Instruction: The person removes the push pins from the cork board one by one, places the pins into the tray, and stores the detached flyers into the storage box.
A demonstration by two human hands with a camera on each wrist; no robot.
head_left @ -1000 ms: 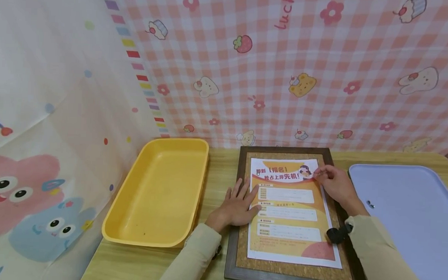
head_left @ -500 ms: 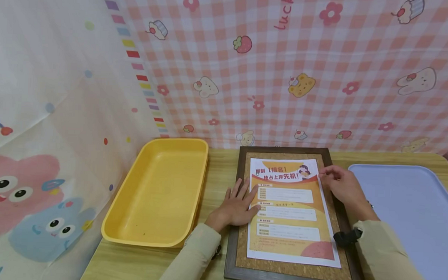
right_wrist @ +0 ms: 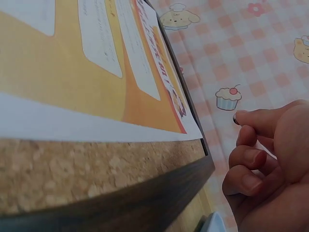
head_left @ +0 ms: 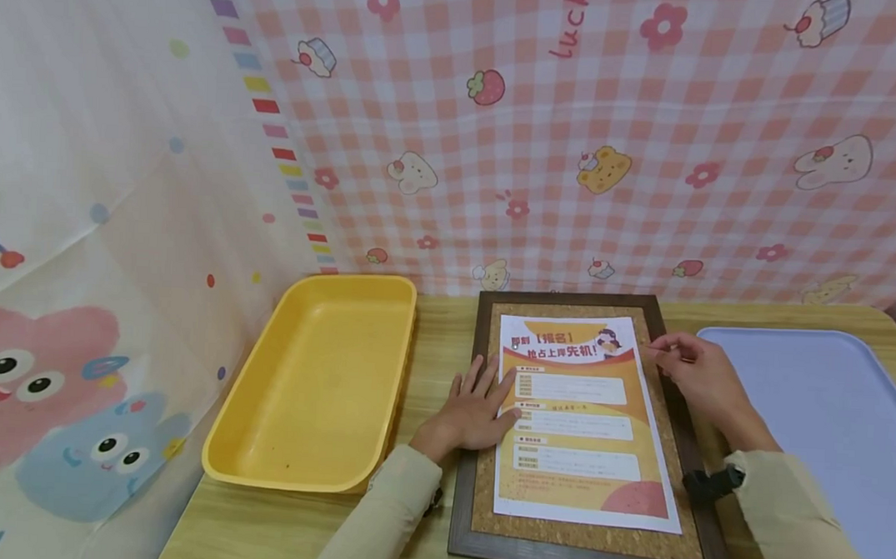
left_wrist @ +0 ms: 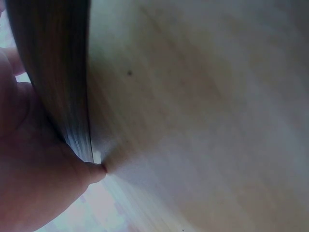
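A printed orange-and-white poster [head_left: 573,418] lies on a cork board [head_left: 587,537] with a dark wooden frame [head_left: 463,497]. My left hand [head_left: 468,414] rests spread over the board's left frame edge, fingertips and thumb on the poster's left margin. At the poster's upper left sits a small shiny pushpin head [head_left: 515,347]. My right hand [head_left: 702,382] is over the board's right frame edge, beside the poster's top right. Its thumb and index finger pinch a tiny pushpin [right_wrist: 235,118], silvery and dark, clear of the paper; the other fingers are curled.
A yellow tray [head_left: 300,473] stands on the wooden table [head_left: 257,525] left of the board. To the right lies a lavender tray [head_left: 797,361], partly behind my right forearm. A pink checked cloth [head_left: 544,150] hangs at the back.
My right hand has drawn back rightwards from the poster's upper right edge, keeping its pinch. The small shiny things on the lavender tray are now hidden by my right arm. The left hand stays still.
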